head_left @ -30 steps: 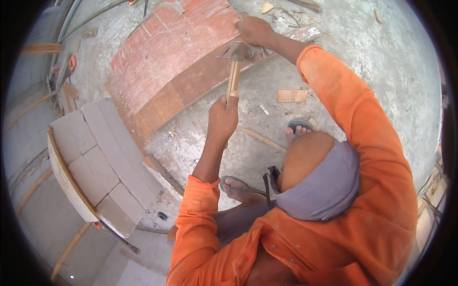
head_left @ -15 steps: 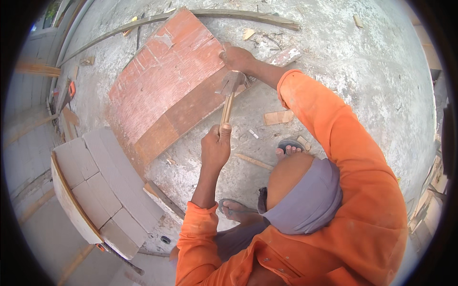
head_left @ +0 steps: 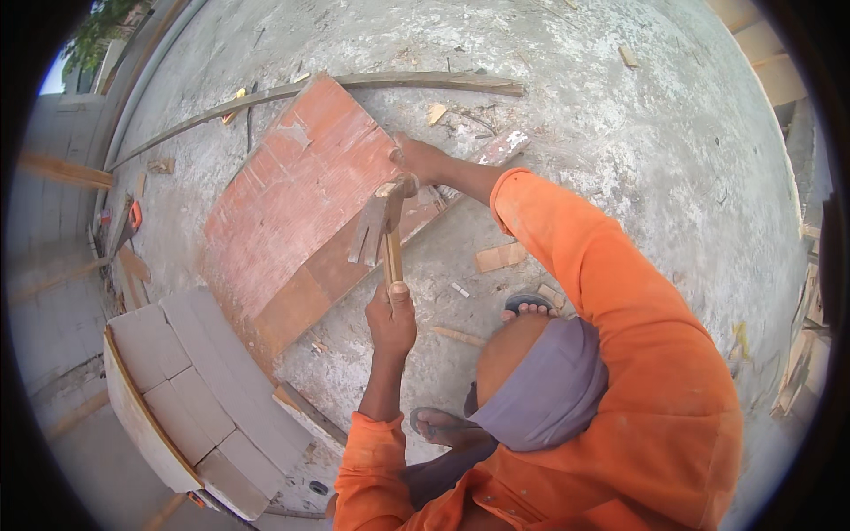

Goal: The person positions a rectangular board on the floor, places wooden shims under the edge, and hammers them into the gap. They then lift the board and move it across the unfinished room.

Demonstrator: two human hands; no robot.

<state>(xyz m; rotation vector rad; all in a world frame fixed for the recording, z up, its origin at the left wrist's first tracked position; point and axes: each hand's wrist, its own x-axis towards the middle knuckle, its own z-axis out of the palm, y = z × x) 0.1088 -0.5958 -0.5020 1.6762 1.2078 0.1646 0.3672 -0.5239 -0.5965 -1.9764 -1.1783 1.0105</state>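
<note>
My left hand [head_left: 391, 326] is closed round the wooden handle of a claw hammer [head_left: 392, 255], thumb along the handle. The hammer's metal head is up, over the near edge of a plywood board [head_left: 288, 168], its claw pointing toward me and to the left. Worn red paint covers most of the board; a bare brown strip runs along its near side. At the board's right corner my right hand [head_left: 418, 161] is closed on the edge, partly behind the hammer head. Whether a nail is in those fingers cannot be seen.
Grey blocks [head_left: 190, 403] are stacked at lower left. A long timber strip [head_left: 434, 80] lies beyond the board, and a wood offcut [head_left: 500, 257] lies right of it. An orange-handled saw [head_left: 135, 215] lies at far left. My sandalled foot [head_left: 529, 305] rests on the concrete floor.
The hammer head has tilted up and swung left, now showing its claw. My right hand stays at the board's corner. The whole view has shifted, so the board appears lower.
</note>
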